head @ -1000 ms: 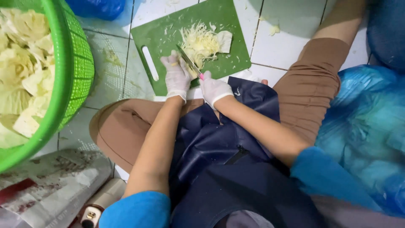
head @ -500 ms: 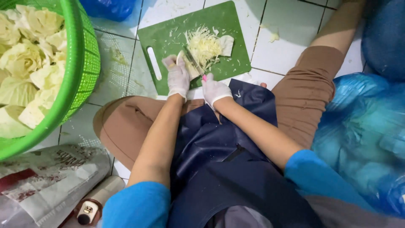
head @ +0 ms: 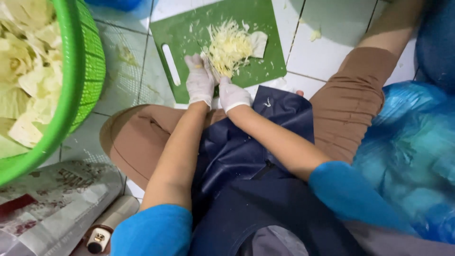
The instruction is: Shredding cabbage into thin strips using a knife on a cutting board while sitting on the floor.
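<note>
white floor tiles (head: pixel 327 52) lay under a green cutting board (head: pixel 180 33). on the board's middle sat shredded cabbage (head: pixel 230 47). at its near edge, the gloved left hand (head: pixel 200 80) lay flat and released, while the gloved right hand (head: pixel 232 95) was clenched on a knife handle, mostly hidden. left of the board stood a green basket (head: pixel 87 71).

Even, fairly bright light falls from overhead, throwing a soft shadow across the white floor tiles (head: pixel 332 42), while the frame's edges blur slightly.
</note>
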